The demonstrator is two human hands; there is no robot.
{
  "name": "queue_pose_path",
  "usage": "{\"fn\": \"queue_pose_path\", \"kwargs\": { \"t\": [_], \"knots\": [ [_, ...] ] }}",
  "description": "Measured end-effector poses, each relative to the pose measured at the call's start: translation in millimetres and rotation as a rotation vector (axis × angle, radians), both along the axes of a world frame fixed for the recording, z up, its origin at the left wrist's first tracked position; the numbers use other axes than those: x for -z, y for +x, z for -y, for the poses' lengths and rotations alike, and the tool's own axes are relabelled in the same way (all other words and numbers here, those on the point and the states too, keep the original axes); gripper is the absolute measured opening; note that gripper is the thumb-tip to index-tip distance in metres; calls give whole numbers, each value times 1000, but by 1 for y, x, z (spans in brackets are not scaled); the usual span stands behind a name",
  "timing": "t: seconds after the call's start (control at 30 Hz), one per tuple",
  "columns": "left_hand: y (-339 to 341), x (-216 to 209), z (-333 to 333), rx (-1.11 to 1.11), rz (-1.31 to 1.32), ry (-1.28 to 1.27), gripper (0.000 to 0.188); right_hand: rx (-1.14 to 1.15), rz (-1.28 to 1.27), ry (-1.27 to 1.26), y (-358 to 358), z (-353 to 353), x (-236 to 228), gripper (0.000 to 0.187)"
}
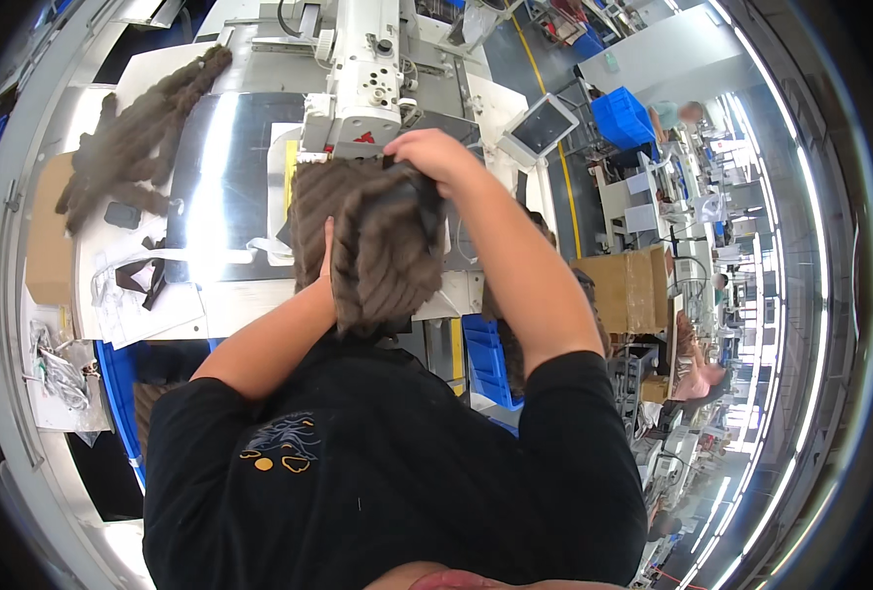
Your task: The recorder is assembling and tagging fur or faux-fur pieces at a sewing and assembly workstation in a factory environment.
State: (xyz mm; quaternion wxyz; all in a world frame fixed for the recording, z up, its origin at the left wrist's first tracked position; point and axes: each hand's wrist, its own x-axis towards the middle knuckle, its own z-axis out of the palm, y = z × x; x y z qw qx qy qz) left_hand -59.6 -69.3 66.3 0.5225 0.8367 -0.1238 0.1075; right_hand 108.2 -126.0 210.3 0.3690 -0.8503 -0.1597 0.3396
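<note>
A brown, ribbed plush fabric piece (387, 261) hangs in front of the sewing machine head (365, 84), over the near edge of the table. With my right hand (432, 157) I pinch its upper right edge, where a dark, smooth lining shows, just below the machine head. My left hand (326, 267) is tucked into a fold on the left side, a digit pointing up along the plush. The rest of that hand's fingers are hidden by the fabric, which it appears to grip. The machine's needle area is hidden from view.
More brown plush pieces (146, 138) lie at the left of the table. White straps and a dark scrap (143, 278) are nearer. A tablet-like screen (544, 126) stands right of the machine. A cardboard box (625, 290) and a blue crate (490, 359) sit at the right.
</note>
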Motion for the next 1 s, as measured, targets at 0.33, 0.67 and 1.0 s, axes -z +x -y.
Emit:
{"fn": "queue_pose_path", "kwargs": {
  "t": [0.33,0.67,1.0],
  "knots": [
    [-14,-31,-8,-294,101,269,60,15,318,209,-45,-10,24,47],
    [-19,-25,-12,-255,86,-31,60,-539,1150,-62,-163,121,62,71],
    [-17,-26,-15,-85,54,-241,60,-500,1208,-87,-168,112,81,53]
  ]
}}
